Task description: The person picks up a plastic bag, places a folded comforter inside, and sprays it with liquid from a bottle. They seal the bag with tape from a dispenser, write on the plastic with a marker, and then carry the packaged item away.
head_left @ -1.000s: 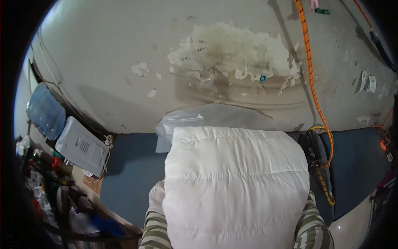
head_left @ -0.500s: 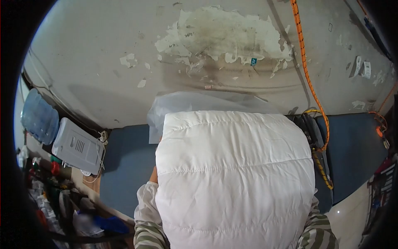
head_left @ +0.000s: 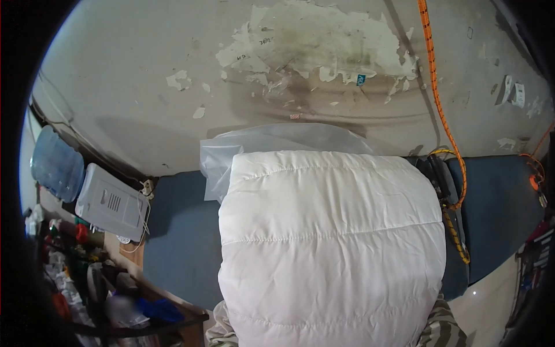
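Observation:
A thick white quilted bundle (head_left: 332,248) fills the middle of the view, with stitched seams running across it. Behind its upper edge lies a translucent plastic sheet or bag (head_left: 222,156), spread against the wall and sticking out at the left. Sleeves show at both lower sides of the bundle, a pale and striped one (head_left: 221,327) at the left and a striped one (head_left: 444,327) at the right. Both my hands are hidden by the bundle, so what they hold cannot be seen.
Under the bundle is a blue padded surface (head_left: 173,248). Orange rope (head_left: 435,87) hangs at the right, beside a black item (head_left: 439,179). At the left are a white plastic box (head_left: 113,202), a blue water bottle (head_left: 56,165) and cluttered goods. The peeling wall (head_left: 144,87) stands behind.
My left forearm has dropped lower and further behind the bundle, and the bit of skin at its left edge no longer shows. The plastic now stands out more at the upper left.

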The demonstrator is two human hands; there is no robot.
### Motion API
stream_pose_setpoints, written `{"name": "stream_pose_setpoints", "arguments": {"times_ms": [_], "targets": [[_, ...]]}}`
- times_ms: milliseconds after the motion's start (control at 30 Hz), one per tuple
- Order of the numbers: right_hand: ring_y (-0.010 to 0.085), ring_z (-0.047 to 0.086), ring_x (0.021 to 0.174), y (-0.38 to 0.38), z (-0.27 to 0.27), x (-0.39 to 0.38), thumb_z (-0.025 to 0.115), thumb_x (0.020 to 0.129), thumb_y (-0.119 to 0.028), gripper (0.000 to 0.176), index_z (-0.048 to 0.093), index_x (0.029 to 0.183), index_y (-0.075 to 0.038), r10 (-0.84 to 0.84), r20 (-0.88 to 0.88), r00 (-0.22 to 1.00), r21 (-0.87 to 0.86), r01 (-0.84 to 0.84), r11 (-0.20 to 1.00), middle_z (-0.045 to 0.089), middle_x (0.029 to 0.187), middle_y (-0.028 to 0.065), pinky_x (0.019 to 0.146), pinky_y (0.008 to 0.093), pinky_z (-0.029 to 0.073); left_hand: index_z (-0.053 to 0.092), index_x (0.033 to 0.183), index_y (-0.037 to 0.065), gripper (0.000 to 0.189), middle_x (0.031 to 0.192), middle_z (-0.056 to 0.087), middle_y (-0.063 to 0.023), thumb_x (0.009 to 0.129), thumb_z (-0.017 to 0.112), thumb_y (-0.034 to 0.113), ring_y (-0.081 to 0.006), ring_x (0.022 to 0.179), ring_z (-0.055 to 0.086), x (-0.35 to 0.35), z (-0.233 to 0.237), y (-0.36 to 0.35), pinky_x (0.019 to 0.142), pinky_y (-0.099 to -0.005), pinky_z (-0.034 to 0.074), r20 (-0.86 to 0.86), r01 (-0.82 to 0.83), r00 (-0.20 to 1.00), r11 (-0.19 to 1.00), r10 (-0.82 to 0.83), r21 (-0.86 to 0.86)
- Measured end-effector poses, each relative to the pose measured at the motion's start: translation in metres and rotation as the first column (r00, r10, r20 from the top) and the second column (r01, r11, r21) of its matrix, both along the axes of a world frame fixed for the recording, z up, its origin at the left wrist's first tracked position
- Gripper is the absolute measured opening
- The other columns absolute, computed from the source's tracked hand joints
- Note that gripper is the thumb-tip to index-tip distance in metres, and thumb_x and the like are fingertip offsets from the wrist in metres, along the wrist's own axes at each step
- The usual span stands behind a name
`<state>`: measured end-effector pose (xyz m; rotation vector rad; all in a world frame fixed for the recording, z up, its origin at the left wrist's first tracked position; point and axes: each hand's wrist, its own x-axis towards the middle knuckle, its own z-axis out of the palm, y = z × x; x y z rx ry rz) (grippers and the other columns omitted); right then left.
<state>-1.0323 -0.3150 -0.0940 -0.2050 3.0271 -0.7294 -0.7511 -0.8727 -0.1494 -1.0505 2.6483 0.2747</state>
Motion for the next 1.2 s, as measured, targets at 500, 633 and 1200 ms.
{"name": "stream_pose_setpoints", "arguments": {"times_ms": [500, 633, 1200], "targets": [[0.0213, 0.047, 0.116, 0.009, -0.001, 0.005, 0.048, 0.085, -0.012, 0.040, 0.051, 0.124, -0.006, -0.046, 0.045, 0.998, -0.044, 0.048, 0.998, 0.053, 0.125, 0.0106, 0.099, 0.0337, 0.033, 0.052, 0.111, 0.015, 0.026, 0.091, 0.058, -0.0091, 0.085, 0.054, 0.014, -0.0255, 0.072, 0.063, -0.017, -0.009, 0.002, 0.057, -0.0369, 0.048, 0.015, 0.042, 0.999, 0.999, -0.042, 0.019], [0.0204, 0.048, 0.115, -0.001, 0.007, -0.023, 0.048, 0.085, -0.010, 0.039, 0.052, 0.123, -0.005, -0.037, 0.068, 0.997, -0.127, 0.045, 0.991, 0.054, 0.123, 0.0105, 0.098, 0.0325, 0.035, 0.053, 0.109, 0.014, 0.024, 0.089, 0.058, -0.0087, 0.085, 0.054, 0.015, -0.0251, 0.071, 0.063, -0.020, 0.007, -0.002, 0.057, -0.0367, 0.047, -0.010, 0.071, 0.997, 0.997, -0.071, 0.019], [0.0365, 0.022, 0.134, -0.483, 0.299, -0.055, 0.068, 0.068, -0.057, 0.095, 0.025, 0.141, -0.014, 0.930, 0.045, 0.366, 0.220, -0.911, 0.348, 0.025, 0.145, 0.0177, 0.105, 0.0517, 0.022, 0.054, 0.094, 0.005, 0.013, 0.077, 0.056, -0.0045, 0.081, 0.056, 0.006, -0.0143, 0.049, 0.050, -0.176, 0.235, -0.095, 0.051, -0.0278, 0.045, -0.735, 0.103, 0.442, 0.784, 0.515, 0.612]]}}
